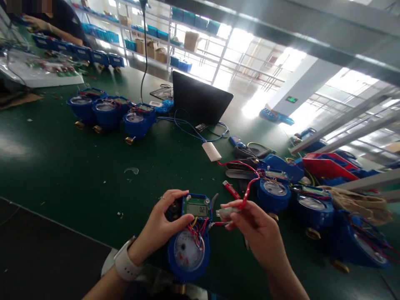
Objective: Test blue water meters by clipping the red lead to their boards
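A blue water meter (188,250) is at the table's front edge, its round dial facing up and a small display (196,209) reading about 0.2 at its top. Loose coloured wires cross between display and dial. My left hand (168,218) grips the display housing from the left, thumb on its lower edge. In my right hand (256,225) is a pin connector (227,213), pinched between thumb and fingers, its thin pins pointing left at the meter with a gap between. A red cable (250,185) runs from the connector to a small white box (211,151).
Several more blue meters stand at the left (108,110) and at the right (273,191). A black laptop (200,98) stands behind the white box, with blue cables. A red-and-white utility knife (231,189) lies near my right hand. A co-worker's arm (62,33) shows at far left.
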`<state>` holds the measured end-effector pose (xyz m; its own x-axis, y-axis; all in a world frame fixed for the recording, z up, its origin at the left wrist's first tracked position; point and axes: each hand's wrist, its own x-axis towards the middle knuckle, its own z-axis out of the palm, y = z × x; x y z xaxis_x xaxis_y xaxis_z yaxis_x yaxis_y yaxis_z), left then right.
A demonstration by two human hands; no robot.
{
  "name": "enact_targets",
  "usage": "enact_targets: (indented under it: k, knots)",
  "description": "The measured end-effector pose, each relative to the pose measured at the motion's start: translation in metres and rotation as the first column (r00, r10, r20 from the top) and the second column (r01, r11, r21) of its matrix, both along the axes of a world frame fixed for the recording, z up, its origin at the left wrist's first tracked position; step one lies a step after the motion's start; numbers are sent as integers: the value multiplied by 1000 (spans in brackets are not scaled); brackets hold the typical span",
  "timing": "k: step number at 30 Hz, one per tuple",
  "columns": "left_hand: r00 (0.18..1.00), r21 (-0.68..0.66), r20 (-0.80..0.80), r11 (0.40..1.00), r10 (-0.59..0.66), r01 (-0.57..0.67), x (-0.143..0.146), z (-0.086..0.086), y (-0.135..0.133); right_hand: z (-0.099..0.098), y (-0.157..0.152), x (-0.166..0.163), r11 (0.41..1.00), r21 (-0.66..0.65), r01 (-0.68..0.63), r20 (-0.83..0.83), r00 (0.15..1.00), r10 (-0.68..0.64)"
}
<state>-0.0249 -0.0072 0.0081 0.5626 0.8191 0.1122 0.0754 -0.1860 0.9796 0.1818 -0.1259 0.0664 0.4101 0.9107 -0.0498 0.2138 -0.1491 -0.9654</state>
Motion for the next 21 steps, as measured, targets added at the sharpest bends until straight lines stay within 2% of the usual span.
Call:
enact_targets:
  k: [4, 7, 15, 21]
  knots:
    - [1000, -55, 17, 998, -17, 18, 0, 0, -1, 11, 10, -6, 995, 8, -100, 282, 955, 93]
    - [999, -87, 21, 996, -24, 26, 1, 2, -1, 16, 15, -6, 984, 5, -177, 380, 911, 162]
    - [998, -125, 46, 991, -40, 46, 4, 4, -1, 16, 15, -3, 972, -89, -218, 403, 885, 235]
    - [997, -139, 69, 989, -39, 48, 3, 3, -3, 15, 14, -2, 972, -118, -203, 376, 897, 232]
